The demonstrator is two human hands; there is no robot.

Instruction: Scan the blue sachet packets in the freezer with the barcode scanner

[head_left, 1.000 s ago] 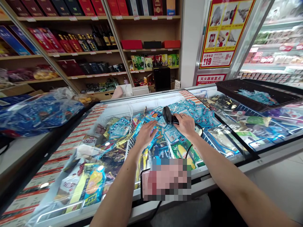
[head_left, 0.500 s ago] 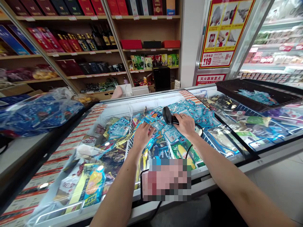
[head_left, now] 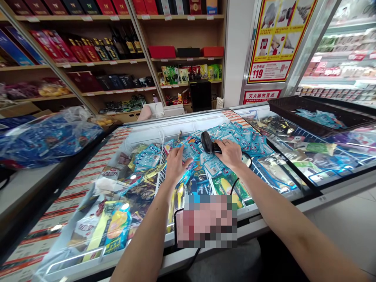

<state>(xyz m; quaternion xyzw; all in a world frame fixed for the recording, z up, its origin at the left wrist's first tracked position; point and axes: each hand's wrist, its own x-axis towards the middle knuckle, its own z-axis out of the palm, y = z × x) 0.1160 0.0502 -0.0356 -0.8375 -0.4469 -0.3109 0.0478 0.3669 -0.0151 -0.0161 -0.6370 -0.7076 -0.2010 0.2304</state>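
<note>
An open chest freezer [head_left: 147, 127] holds heaps of blue and white ice-cream packets [head_left: 243, 137]. My right hand [head_left: 230, 154] is closed round a black handheld barcode scanner [head_left: 207, 142], whose head points left over the packets; its cable runs down toward me. My left hand [head_left: 175, 163] rests palm down on the packets just left of the scanner, fingers bent onto a blue packet [head_left: 188, 150]. Whether it grips the packet I cannot tell.
A blurred-out screen [head_left: 207, 221] leans on the freezer's near edge. A clear bag of blue packets [head_left: 44, 143] lies at left. A black crate [head_left: 317, 115] sits on the closed glass lid at right. Shelves of boxes and bottles fill the back wall.
My left hand has slid a little left and away over the packets and its fingers have curled. The right hand with the scanner has stayed almost still.
</note>
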